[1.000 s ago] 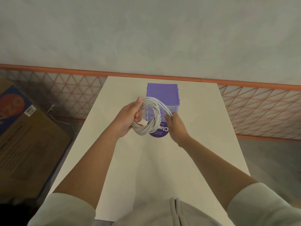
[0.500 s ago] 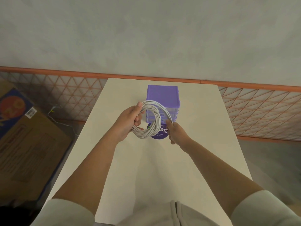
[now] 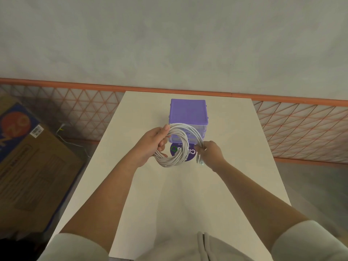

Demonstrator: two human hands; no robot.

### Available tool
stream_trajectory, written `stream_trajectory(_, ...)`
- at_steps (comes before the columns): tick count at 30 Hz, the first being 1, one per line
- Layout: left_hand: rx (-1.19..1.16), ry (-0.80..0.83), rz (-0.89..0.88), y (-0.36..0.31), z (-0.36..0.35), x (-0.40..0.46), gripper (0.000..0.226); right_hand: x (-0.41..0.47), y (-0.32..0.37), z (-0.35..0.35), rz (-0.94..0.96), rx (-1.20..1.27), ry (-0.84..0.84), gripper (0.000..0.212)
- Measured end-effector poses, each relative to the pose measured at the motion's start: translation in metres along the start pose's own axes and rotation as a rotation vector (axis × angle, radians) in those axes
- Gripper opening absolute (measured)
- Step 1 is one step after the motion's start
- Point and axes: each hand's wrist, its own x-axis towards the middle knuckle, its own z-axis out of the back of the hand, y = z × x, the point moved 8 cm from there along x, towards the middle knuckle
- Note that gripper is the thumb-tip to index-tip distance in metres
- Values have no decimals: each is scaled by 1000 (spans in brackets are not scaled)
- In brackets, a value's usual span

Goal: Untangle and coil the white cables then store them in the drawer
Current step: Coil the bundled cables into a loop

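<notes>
A coil of white cable hangs in the air just in front of a small purple drawer unit that stands at the far middle of the white table. My left hand grips the coil's left side with the thumb over the top strands. My right hand pinches the strands that run off the coil's upper right, with the cable's plug end sticking out below the fingers. The drawers' fronts are mostly hidden behind the coil. A round purple label shows through the loop.
A grey wall with an orange rail and orange mesh runs behind the table. A large cardboard box leans on the floor to the left, with a thin white cord beside it.
My right hand has slid to the right and slightly down along the loose strands, away from the coil. My left hand keeps its hold on the coil.
</notes>
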Motion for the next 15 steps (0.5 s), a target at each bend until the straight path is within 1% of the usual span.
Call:
stream_trajectory(2, -2, 9, -2, -1, -2, 0, 48, 0, 2, 7, -5, 170, -33, 12)
stream_trajectory(4, -2, 21, -8, -3, -5, 0, 48, 1, -1, 7, -56, 327, -18, 12)
stream_trajectory(7, 38, 46, -27, -6, -9, -1, 51, 3, -4, 3, -162, 555, 64, 14)
stream_trajectory(10, 71, 68, -45, -7, -12, -3, 43, 5, 4, -1, -209, 817, 183, 28)
stream_trajectory(15, 58, 50, -73, -12, -10, -1, 43, -2, 29, -11, -250, 1012, 453, 33)
